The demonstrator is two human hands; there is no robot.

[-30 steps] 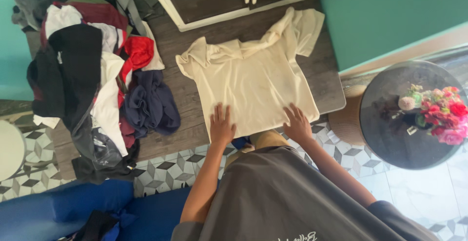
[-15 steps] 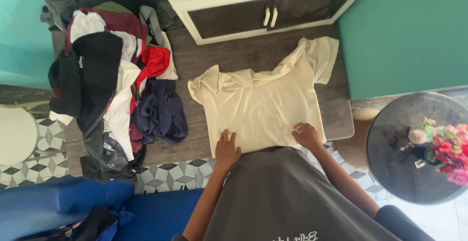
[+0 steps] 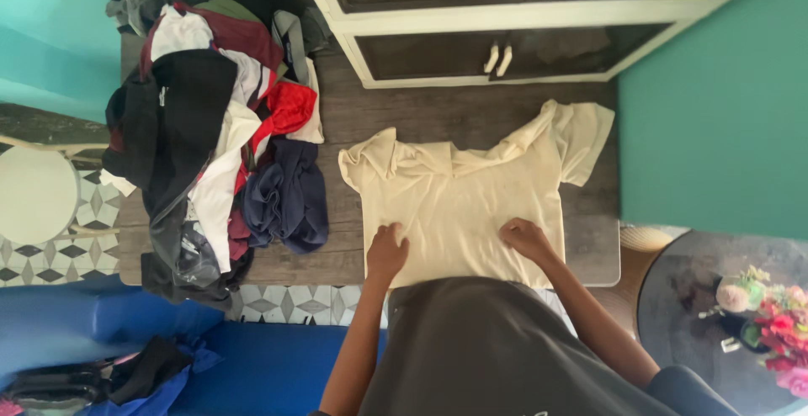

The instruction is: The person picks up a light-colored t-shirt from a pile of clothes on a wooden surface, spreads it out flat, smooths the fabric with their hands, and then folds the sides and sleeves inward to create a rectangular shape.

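Teal walls on both sides, a white-framed cabinet (image 3: 505, 21) with dark doors at 12 o'clock, patterned tile floor below. Grey-brown wooden table (image 3: 471, 117) spans the middle of the view.

Cream T-shirt (image 3: 467, 193) lies flat on the table, directly ahead of the person. Long axis runs 12 to 6: collar end toward the cabinet, hem at the near table edge. Sleeves point out to about 10 and 2 o'clock; the one at 2 is spread flat, the one at 10 is bunched and wrinkled.

Left hand (image 3: 386, 252) rests on the hem corner at roughly 7 o'clock of the shirt. Fingers look curled, drawn together on the cloth; cannot tell if they pinch the edge or only press it. Right hand (image 3: 526, 238) sits on the hem corner at roughly 5 o'clock, fingers likewise curled in, knuckles up, touching fabric; a true pinch is not visible.

Both hands are on the hem, so the rest of the shirt lies away from them toward 12 o'clock. Neither hand is clearly nearer; each owns its own corner. The right hand sits slightly farther up the cloth.

Heap of mixed clothes (image 3: 210, 121), black, white, red and maroon, occupies the table at 9 to 10 o'clock, with a navy garment (image 3: 286, 197) at its near side, just beside the bunched sleeve but apart from it.

Off the table: blue cushion (image 3: 168, 349) at 7 o'clock, round dark side table (image 3: 682, 315) with pink and red flowers (image 3: 774, 323) at 4 o'clock, pale round stool (image 3: 34, 193) at 9.
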